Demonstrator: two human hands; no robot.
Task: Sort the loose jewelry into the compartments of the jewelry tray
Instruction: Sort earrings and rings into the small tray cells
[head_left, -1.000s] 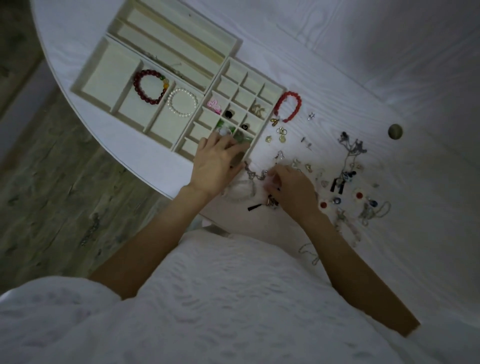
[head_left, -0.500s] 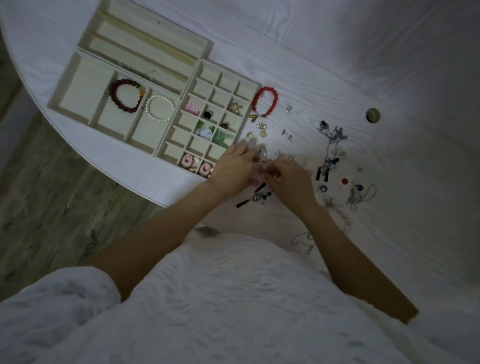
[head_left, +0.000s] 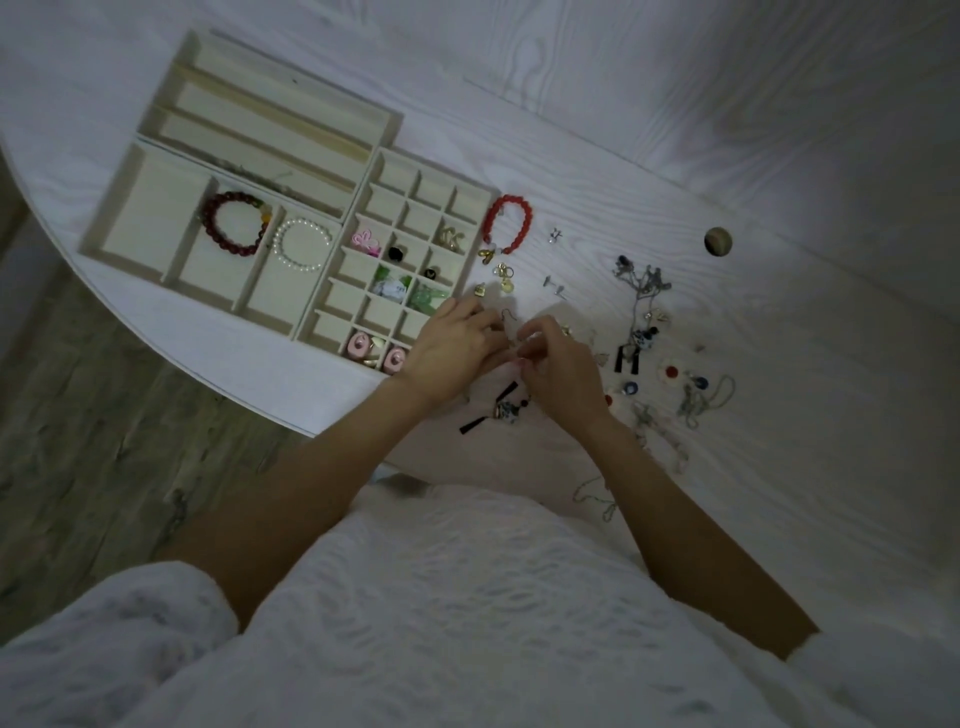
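The cream jewelry tray (head_left: 156, 228) lies on the white table, with a dark red bead bracelet (head_left: 234, 223) and a pearl bracelet (head_left: 302, 252) in its wide sections. Small pieces sit in its grid cells, among them pink earrings (head_left: 358, 344). My left hand (head_left: 452, 353) and right hand (head_left: 558, 369) meet just right of the tray's near corner, fingertips together around a thin hook earring (head_left: 508, 322). What each hand pinches is too small to make out. A red bead bracelet (head_left: 511, 223) lies on the table beside the grid.
Loose jewelry is scattered to the right: a tangle of dark chains (head_left: 641, 291), black tassel earrings (head_left: 626, 358), round button earrings (head_left: 670, 371) and a thin chain (head_left: 597, 496) near my right forearm. A round hole (head_left: 718, 241) is in the table. The table's curved edge runs close on the left.
My left hand has left the tray's grid cells and moved right to meet my right hand over the loose pieces. The pink earrings it covered now show in the near cells.
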